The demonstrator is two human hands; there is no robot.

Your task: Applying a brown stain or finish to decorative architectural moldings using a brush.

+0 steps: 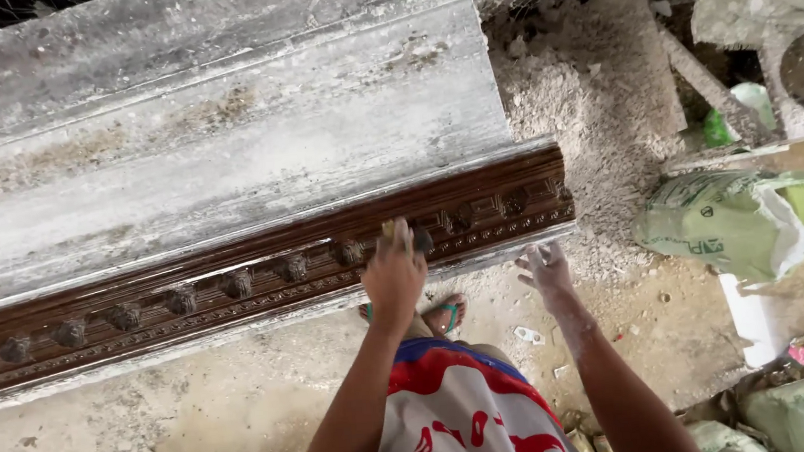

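Note:
A long mould of dusty grey steps lies in front of me, with a glossy brown carved strip [233, 268] along its near side, set with several small knobs. My left hand [394, 272] presses a small brush or pad, with a yellowish tip showing above the fingers, against the brown strip near its right end. My right hand [545, 269], dusted white, hangs open just below the strip's right end and holds nothing.
A heap of grey sand or cement powder [583, 97] lies past the mould's right end. Green sacks [746, 218] lie at the right and lower right. My foot in a teal sandal [447, 316] stands on the sandy floor.

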